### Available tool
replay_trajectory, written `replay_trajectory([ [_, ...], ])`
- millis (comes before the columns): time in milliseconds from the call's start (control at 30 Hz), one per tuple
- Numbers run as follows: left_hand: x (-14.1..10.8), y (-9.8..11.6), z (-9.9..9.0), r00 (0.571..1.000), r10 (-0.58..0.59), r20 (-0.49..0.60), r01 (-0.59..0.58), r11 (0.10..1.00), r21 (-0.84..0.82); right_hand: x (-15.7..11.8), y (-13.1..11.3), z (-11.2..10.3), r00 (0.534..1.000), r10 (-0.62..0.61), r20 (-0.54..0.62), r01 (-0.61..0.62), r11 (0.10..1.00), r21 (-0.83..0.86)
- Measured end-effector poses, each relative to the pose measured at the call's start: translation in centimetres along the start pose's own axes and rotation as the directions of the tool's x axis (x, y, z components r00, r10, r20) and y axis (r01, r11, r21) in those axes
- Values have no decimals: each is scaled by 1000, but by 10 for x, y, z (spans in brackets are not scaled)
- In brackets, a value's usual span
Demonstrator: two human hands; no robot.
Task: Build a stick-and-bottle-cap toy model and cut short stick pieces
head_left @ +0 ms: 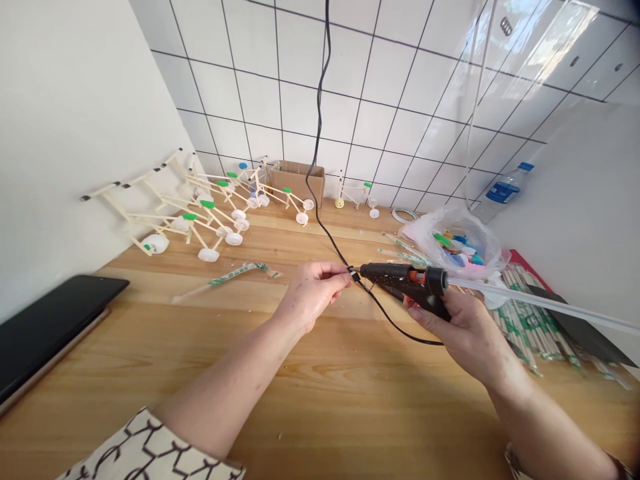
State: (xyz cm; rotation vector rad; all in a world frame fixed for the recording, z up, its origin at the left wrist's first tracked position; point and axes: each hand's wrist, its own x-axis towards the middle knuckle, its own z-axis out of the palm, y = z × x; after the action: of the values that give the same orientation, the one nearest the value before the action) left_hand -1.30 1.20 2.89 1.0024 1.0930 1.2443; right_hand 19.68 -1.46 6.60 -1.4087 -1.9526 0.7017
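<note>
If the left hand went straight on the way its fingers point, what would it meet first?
Probably the black hot glue gun held in the right hand, though depth is unclear.

Left sleeve (150, 450): cream cloth printed with a black branching line pattern, loose and cut off by the bottom of the view
Left forearm (225, 380): bare from the sleeve edge to the wrist
Left hand (313, 293): bare, with short fingernails
Right hand (463, 333): bare, with short fingernails
Right forearm (545, 420): bare above the wrist
Right cuff (515, 461): a pale patterned edge with a dark strip near the corner of the view, too cut off to tell more
</note>
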Motion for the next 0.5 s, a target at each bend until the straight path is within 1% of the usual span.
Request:
replay_trajectory([
  [167, 0, 2, 0, 1000, 6, -24, -6, 1000, -5, 0, 0, 1, 1000, 21, 16, -22, 1000, 15],
  [367, 0, 0, 0, 1000, 11, -14, -11, 1000, 14, 0, -3, 1, 999, 15, -31, -15, 1000, -3],
  [500, 0, 0, -1, 1000, 7, -16, -7, 1000, 12, 0, -4, 1, 999, 15, -34, -16, 1000, -14],
])
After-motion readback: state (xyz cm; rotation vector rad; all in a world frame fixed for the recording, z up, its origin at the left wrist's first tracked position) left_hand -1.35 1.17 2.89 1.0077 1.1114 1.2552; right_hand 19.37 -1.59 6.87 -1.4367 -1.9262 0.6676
